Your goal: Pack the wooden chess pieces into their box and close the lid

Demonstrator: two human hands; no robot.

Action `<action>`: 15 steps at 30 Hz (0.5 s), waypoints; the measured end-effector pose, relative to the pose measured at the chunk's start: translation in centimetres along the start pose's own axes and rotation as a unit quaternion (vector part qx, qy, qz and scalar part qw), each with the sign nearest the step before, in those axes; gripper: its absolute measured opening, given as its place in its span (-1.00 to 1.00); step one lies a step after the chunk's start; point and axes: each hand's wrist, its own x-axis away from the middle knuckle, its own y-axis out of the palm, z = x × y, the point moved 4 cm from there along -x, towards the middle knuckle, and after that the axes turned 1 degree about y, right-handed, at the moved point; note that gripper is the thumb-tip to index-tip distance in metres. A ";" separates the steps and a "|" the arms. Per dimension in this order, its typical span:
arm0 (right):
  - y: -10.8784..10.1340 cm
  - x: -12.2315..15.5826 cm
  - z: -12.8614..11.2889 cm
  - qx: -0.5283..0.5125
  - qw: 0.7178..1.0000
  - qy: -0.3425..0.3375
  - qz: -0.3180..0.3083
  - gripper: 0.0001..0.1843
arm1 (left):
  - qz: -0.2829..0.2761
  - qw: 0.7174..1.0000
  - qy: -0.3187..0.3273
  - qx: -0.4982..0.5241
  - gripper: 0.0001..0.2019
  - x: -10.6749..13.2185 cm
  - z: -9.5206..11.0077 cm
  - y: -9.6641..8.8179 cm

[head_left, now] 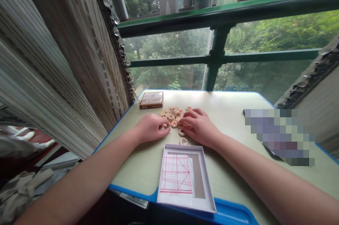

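Round wooden Chinese chess pieces (pixel 171 117), marked with red or black characters, lie in a loose heap on the table. At the left of the heap is my left hand (pixel 151 128), its fingers and thumb curled around one piece (pixel 166 125). My right hand (pixel 201 126) bends over the right side, thumb and fingertips closed in at a piece that they partly cover. A red-marked piece (pixel 188 125) shows in the gap under its fingers. Two black-marked pieces, one by the right thumb (pixel 182 132) and one nearer me (pixel 183 141), lie below that hand.
A shallow white box tray (pixel 208 179) with a folded red-lined paper board (pixel 176 173) sits at the near table edge. A brown printed box (pixel 151 100) lies at the back left. A blurred-out flat object (pixel 280 138) lies right. Curtains (pixel 79 59) flank the table (pixel 227 106).
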 end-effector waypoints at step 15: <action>-0.1 -0.4 -0.5 -0.087 0.995 -0.038 0.002 -0.87 | -0.008 1.000 -0.003 -0.026 -0.80 -0.3 -0.2 0.1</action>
